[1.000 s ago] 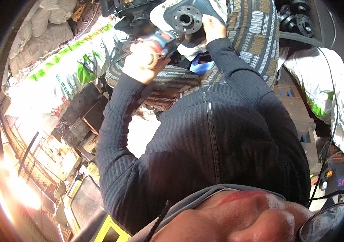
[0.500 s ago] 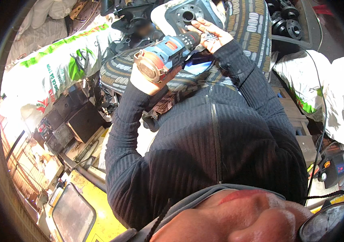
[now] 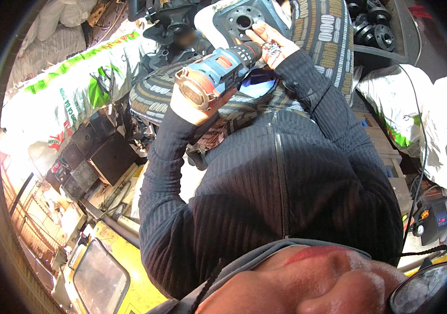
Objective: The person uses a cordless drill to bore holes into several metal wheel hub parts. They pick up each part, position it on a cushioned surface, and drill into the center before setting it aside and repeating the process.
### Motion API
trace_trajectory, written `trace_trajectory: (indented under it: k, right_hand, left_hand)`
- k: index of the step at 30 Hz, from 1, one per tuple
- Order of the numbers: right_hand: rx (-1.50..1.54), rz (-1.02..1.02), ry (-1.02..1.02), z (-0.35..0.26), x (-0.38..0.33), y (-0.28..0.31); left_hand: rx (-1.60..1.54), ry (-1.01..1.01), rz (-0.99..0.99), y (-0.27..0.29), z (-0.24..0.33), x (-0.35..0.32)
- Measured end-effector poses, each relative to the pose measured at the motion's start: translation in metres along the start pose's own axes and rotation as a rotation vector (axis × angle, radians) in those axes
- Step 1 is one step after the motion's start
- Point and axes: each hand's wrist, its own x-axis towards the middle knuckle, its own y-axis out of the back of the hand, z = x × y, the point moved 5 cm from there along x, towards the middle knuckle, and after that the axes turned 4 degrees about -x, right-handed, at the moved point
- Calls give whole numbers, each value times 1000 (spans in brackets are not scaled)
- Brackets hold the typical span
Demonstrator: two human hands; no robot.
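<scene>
The left hand [image 3: 194, 102] is wrapped tight around a blue and orange drill [image 3: 218, 73], near 12 o'clock. The drill's black tip points toward 1 o'clock, at the right hand [image 3: 273, 48]. The right hand's grip is loose and cupped, with small screws [image 3: 272, 48] lying in its palm. Just past it sits a grey metal plate [image 3: 244, 20] with round holes. A patterned cushion [image 3: 328, 36] lies beside it.

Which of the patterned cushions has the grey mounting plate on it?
The upper cushion, beside the right hand, carries the grey plate; the lower one lies under the drill.
</scene>
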Motion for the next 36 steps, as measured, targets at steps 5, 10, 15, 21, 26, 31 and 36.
trace_trajectory:
  k: [5, 10, 15, 21, 26, 31, 36]
  right_hand:
    - [11, -52, -50, 0, -2, -4]
    - [-48, -25, -38, 0, -6, -10]
    - [-110, 137, 4, 3, -8, -6]
    - [-210, 97, -42, 3, -4, 0]
    - [-296, 327, -5, 7, -8, 19]
    - [-578, 522, 26, 11, -11, 39]
    - [-1184, 606, 226, 1, -1, 41]
  left_hand:
    - [88, -36, -71, -5, 1, 10]
    - [-1, 52, -58, -5, -1, 14]
    - [3, 32, -2, -2, 6, 13]
    - [37, -35, 60, 3, 5, 21]
    - [65, 36, 21, 14, -9, 30]
    - [162, 173, 57, 15, -24, 46]
    - [372, 45, -152, 2, -29, 91]
